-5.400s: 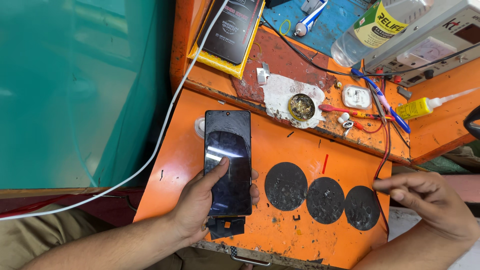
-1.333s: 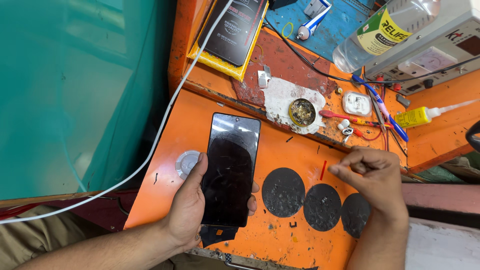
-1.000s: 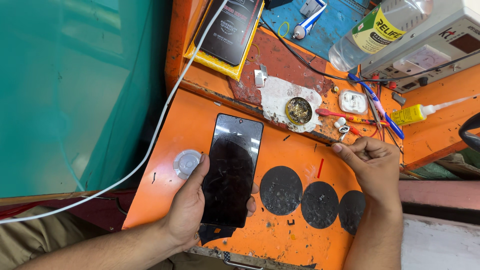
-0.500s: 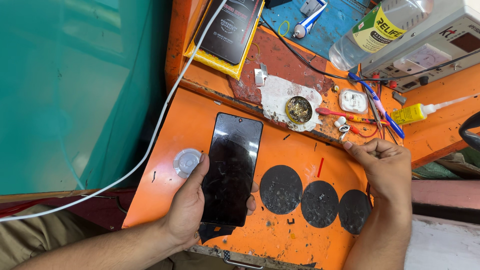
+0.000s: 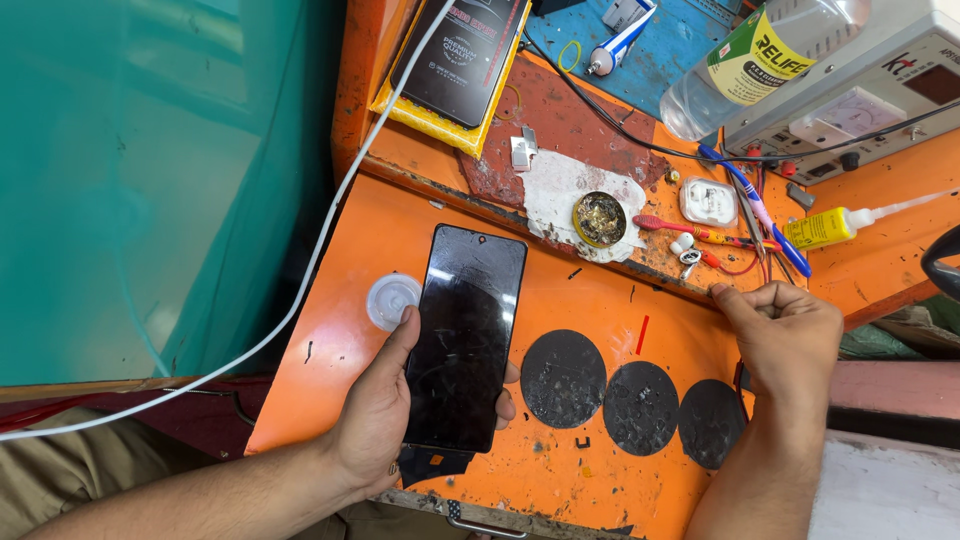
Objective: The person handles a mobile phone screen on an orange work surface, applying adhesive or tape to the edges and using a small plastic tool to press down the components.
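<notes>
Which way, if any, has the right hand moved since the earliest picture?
Yes. The right hand has moved up the bench, from beside the black discs to the ledge by the red screwdriver.

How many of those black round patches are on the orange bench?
3, in a row on the orange bench: left black round patch beside the phone, middle one, right one partly behind the right hand.

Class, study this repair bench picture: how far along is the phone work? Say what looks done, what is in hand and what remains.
Done: the black glass-fronted phone lies face up on the orange workbench, screen dark.
In hand: the left hand grips the phone's lower half; the right hand is closed at the bench's ledge, beside the red and blue tools. Whether it holds anything is not visible.
Left: a dark piece still pokes out below the phone.
</notes>
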